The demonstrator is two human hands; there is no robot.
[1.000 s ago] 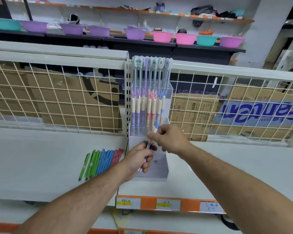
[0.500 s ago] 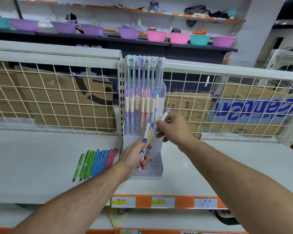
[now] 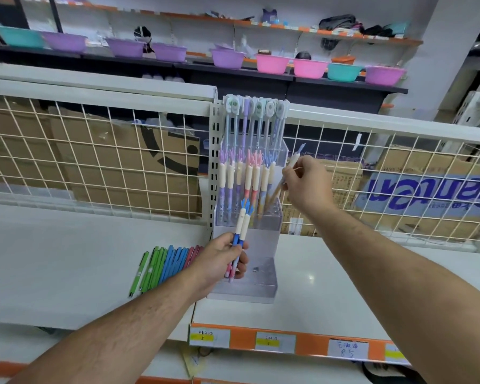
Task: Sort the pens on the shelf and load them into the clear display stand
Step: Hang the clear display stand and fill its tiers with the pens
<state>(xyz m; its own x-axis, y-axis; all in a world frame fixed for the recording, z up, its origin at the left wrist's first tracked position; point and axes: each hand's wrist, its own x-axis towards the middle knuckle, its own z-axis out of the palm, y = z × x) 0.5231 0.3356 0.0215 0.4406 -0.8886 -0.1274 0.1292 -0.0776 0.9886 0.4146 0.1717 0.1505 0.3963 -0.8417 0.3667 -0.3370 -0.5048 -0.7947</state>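
Left hand (image 3: 221,259) grips blue pens (image 3: 241,224), clear stand (image 3: 263,245) right behind it. Right hand (image 3: 308,182) pinches a single pen (image 3: 293,159) higher up.

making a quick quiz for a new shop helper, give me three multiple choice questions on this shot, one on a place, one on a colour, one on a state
1. The loose pens on the shelf lie: A left of the stand; B right of it; C inside it.
2. The tops of the pens in the left hand are: A green; B blue; C orange.
3. The right hand is: A open and empty; B flat on the shelf; C pinching one pen.

Answers: 1 A, they lie in a row left of the stand's base. 2 B, blue tufts stick up above the fingers. 3 C, its fingers pinch a tilted pen by the stand's right side.
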